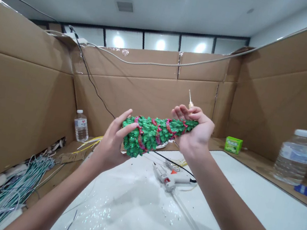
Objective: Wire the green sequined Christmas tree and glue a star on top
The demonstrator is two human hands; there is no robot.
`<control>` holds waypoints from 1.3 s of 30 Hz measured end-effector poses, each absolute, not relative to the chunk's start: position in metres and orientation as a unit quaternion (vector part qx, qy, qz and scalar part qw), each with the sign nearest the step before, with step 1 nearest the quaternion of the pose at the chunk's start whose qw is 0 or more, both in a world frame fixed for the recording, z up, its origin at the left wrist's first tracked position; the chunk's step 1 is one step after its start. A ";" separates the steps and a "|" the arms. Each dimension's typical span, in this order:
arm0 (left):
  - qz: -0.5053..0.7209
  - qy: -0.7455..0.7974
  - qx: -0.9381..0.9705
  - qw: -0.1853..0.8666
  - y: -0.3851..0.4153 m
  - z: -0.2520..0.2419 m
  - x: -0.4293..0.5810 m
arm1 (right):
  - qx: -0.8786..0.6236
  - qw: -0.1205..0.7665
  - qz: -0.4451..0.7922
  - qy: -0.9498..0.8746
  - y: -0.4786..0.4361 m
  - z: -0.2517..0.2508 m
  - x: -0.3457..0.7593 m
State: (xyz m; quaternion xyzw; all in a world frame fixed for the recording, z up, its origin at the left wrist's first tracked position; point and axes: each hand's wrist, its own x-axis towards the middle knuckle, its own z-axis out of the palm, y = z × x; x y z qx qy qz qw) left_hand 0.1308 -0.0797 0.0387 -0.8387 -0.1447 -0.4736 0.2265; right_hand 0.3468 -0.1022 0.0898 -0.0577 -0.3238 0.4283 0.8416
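Observation:
I hold a green glittery cone-shaped tree ornament (pixel 154 134) sideways in the air, wound with a pink-red garland. My left hand (pixel 112 141) grips its wide base at the left. My right hand (pixel 196 131) closes round its narrow tip, where a thin pale stick (pixel 190 98) pokes up past my fingers. Below the ornament a white hot glue gun (pixel 169 178) lies on the white table (pixel 258 209), its black cord trailing back.
Cardboard walls enclose the table on three sides. A water bottle (pixel 82 126) stands at the back left, a larger bottle (pixel 295 157) at the right, a green box (pixel 233 144) at the back right. Bundled white-green wires (pixel 9 193) lie at the left. Glitter is scattered on the table.

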 end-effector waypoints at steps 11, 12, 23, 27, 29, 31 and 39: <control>-0.450 -0.187 -0.871 0.068 -0.092 0.039 0.132 | -0.065 0.856 0.408 -0.312 -0.086 0.088 0.358; -0.444 -0.198 -0.873 0.039 -0.092 0.040 0.130 | -0.063 0.855 0.406 -0.317 -0.086 0.088 0.359; -0.434 -0.171 -0.875 -0.128 -0.082 0.040 0.126 | -0.062 0.845 0.375 -0.375 -0.093 0.088 0.359; -0.407 -0.171 -0.889 -0.119 -0.083 0.040 0.127 | -0.061 0.839 0.365 -0.399 -0.098 0.089 0.358; -0.402 -0.172 -0.889 -0.137 -0.085 0.041 0.126 | -0.050 0.837 0.369 -0.402 -0.100 0.090 0.358; -0.411 -0.170 -0.885 -0.137 -0.086 0.042 0.126 | -0.037 0.835 0.373 -0.402 -0.101 0.090 0.357; -0.456 -0.171 -0.871 -0.062 -0.093 0.044 0.128 | -0.033 0.821 0.360 -0.443 -0.102 0.090 0.360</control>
